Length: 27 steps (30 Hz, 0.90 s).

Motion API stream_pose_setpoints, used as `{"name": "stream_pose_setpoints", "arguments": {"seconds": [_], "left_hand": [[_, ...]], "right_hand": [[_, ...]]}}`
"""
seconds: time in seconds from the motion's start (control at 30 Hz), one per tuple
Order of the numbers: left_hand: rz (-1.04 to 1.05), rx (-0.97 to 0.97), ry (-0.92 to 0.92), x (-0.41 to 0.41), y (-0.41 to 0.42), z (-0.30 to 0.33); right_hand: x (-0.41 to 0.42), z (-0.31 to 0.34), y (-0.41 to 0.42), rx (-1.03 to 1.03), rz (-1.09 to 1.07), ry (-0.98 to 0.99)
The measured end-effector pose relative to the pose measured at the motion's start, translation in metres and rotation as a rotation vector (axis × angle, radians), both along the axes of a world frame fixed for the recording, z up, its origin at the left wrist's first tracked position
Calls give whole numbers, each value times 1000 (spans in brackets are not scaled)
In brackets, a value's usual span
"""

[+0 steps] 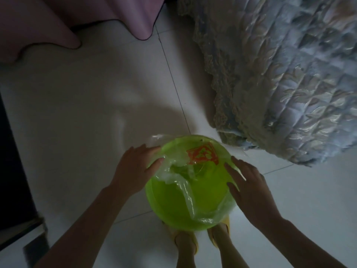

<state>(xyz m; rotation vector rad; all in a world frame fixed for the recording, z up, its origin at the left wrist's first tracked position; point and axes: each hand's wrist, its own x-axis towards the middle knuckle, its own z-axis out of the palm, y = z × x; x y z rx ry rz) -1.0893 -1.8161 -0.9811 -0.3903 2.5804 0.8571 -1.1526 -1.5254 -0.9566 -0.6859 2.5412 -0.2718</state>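
A bright green round bin [173, 206] stands on the floor right in front of my feet. A thin clear plastic bag [179, 171] with a red print lies in its mouth and drapes over the rim. My left hand [133, 171] is at the bin's left rim, where it pinches the bag's edge with the fingers outside and the thumb inside. My right hand [249, 186] lies on the right rim with its fingers straight and spread, pressing the bag against the bin's side. The bin's bottom is hidden by the crumpled bag.
A bed with a quilted blue-grey cover [289, 74] hangs down at the right, close to the bin. Pink curtains [38, 26] reach the white tiled floor [96, 93] at the top left. Dark furniture [11, 171] lines the left edge. My feet wear yellow slippers [185, 242].
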Motion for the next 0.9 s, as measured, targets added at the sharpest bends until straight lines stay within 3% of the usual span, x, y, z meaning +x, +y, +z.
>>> {"name": "stream_pose_setpoints", "arguments": {"seconds": [0.2, 0.4, 0.53, 0.83, 0.9], "left_hand": [[69, 50, -231, 15, -10, -29], [151, 324, -345, 3, -30, -54], [28, 243, -455, 15, -42, -67], [1, 130, -433, 54, -24, -60], [134, 146, -318, 60, -21, -48]], "right_hand": [[19, -20, 25, 29, -46, -281], [5, -41, 25, -71, -239, -364], [4, -57, 30, -57, -283, -448], [3, -66, 21, -68, -370, -566], [5, -57, 22, -86, -481, -492]]}}
